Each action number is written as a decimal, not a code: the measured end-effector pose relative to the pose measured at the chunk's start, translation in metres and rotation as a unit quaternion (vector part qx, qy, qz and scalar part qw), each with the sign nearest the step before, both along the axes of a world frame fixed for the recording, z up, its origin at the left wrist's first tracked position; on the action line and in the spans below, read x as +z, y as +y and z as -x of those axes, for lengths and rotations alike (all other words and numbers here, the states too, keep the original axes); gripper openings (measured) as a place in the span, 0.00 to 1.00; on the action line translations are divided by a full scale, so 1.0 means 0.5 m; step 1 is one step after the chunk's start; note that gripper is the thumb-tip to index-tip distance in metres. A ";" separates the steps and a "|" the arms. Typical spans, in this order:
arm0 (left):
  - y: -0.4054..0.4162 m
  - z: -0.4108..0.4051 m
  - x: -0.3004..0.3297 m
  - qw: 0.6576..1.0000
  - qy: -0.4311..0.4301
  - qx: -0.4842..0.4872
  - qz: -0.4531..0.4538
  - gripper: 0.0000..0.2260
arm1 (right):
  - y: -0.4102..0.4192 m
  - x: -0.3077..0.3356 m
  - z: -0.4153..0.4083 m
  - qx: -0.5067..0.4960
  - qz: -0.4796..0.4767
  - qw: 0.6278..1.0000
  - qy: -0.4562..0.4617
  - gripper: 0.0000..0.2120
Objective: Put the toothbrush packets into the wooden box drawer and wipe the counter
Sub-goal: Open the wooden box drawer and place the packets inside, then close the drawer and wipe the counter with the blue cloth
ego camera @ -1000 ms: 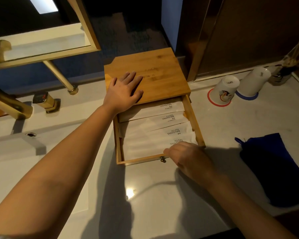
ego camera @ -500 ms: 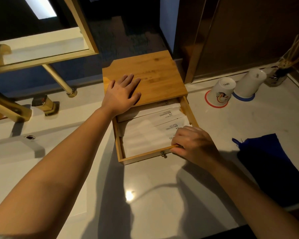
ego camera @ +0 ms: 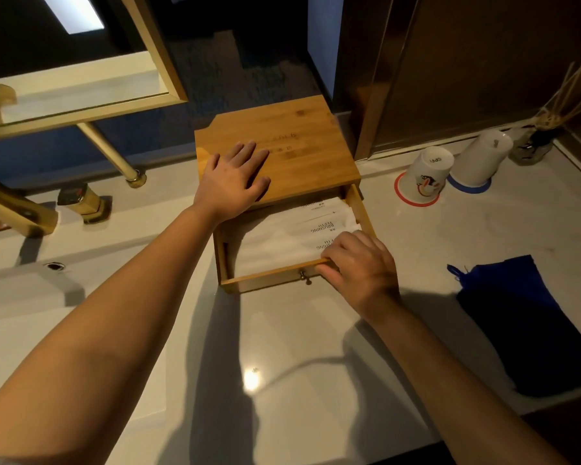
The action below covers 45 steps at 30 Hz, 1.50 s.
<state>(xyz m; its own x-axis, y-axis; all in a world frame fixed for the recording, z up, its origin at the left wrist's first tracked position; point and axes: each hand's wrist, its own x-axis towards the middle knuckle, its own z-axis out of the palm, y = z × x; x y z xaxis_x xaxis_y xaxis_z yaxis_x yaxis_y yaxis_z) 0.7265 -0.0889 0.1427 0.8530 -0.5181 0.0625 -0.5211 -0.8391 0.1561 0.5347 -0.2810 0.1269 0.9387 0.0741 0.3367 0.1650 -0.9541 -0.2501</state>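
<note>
A wooden box (ego camera: 302,142) stands on the white counter (ego camera: 299,347) against the back wall. Its drawer (ego camera: 269,275) is partly out, with a small metal knob at the front. Several white toothbrush packets (ego camera: 282,234) printed "BRUSHING TEETH" lie flat inside it. My left hand (ego camera: 232,179) rests flat on the box's top, fingers spread. My right hand (ego camera: 359,263) grips the right part of the drawer's front edge, fingers curled over the rim and onto the packets.
A dark blue cloth (ego camera: 530,323) lies on the counter at the right. Two upturned white cups (ego camera: 426,172) sit on coasters behind it, next to a reed diffuser (ego camera: 537,142). A gold tap (ego camera: 14,209) and basin (ego camera: 31,297) are at the left, below a gold-framed mirror (ego camera: 81,88).
The drawer has slid inward under my right hand, hiding more of the packets beneath the box top. My left hand has stayed flat on the box.
</note>
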 end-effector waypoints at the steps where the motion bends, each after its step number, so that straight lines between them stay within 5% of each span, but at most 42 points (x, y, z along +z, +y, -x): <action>1: 0.001 0.000 0.001 1.000 0.002 -0.001 0.000 0.26 | 0.007 -0.002 -0.004 -0.023 0.001 1.000 0.005 0.11; 4: 0.000 0.002 0.002 1.000 0.004 -0.003 0.001 0.26 | 0.030 0.004 0.019 -0.075 -0.037 0.995 -0.061 0.12; 7: 0.000 0.003 0.004 1.000 0.005 -0.001 0.000 0.26 | 0.064 -0.003 0.066 -0.072 -0.269 0.960 -0.039 0.12; 9: 0.000 0.002 0.006 1.000 0.005 0.001 0.001 0.26 | 0.084 -0.017 0.058 -0.137 -0.463 0.861 0.160 0.16; 12: -0.001 0.004 0.007 1.000 0.006 -0.001 0.004 0.27 | 0.092 -0.010 0.010 -0.222 -0.624 0.620 0.421 0.16; 14: 0.000 0.005 0.007 1.000 0.005 -0.002 0.008 0.27 | 0.096 0.002 -0.011 -0.205 -0.673 0.568 0.427 0.15; 20: 0.001 0.002 0.005 1.000 0.006 -0.005 0.008 0.26 | 0.096 -0.002 -0.027 -0.200 -0.643 0.619 0.404 0.14; 37: 0.003 -0.004 -0.003 1.000 -0.003 -0.004 -0.002 0.26 | 0.109 -0.005 -0.197 -0.165 -0.745 0.562 0.321 0.12; 45: 0.003 -0.004 -0.004 1.000 -0.003 -0.003 0.001 0.26 | 0.097 -0.020 -0.205 -0.123 -0.740 0.573 0.331 0.12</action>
<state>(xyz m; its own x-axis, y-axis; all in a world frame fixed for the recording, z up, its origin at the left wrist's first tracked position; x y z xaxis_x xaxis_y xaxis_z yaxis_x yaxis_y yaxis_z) 0.7285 -0.0875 0.1406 0.8500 -0.5222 0.0686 -0.5262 -0.8361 0.1554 0.6372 -0.2325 0.1167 0.8175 0.0057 -0.5758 -0.5274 0.4088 -0.7448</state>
